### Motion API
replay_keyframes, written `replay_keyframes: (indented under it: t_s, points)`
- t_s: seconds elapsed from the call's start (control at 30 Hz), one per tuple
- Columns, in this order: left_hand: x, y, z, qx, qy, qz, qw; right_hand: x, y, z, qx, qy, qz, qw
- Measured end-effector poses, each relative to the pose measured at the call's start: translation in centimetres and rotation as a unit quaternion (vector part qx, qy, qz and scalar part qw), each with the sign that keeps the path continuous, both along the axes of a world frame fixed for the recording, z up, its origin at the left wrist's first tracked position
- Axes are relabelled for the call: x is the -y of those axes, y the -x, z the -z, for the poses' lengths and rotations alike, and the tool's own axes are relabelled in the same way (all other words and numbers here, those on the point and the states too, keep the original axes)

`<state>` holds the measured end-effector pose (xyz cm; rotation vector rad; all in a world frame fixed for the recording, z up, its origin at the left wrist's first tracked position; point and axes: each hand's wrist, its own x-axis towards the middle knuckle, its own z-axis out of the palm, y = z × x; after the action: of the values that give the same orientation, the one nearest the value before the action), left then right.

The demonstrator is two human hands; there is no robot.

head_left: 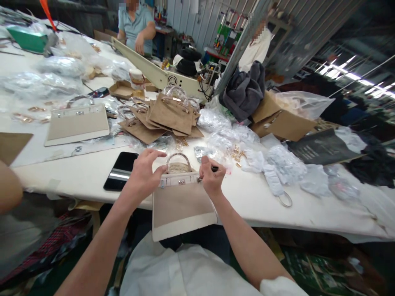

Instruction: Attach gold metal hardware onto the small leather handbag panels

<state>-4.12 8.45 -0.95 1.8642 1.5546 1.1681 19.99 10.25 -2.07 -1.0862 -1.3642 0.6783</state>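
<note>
beige bag panel (182, 206), between left hand (147, 172) and right hand (211, 174)

From here I see a smooth, dull bag (183, 209) low in the middle, a glossy phone (115, 174), and crinkly, shiny plastic (60, 65) upper left.

1 black phone (119, 167) lies on the white table (247, 207); dark grey cloth (242, 92) beside 1 cardboard box (286, 124).
</note>
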Motion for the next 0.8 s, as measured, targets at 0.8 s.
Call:
replay_keyframes:
  t_s: [0.8]
  points:
    - [2.6, 1.8, 6.8, 0.24, 0.131, 0.112, 0.955, 1.5, 11.6, -0.7, -0.173, 0.032, -0.118, 0.977]
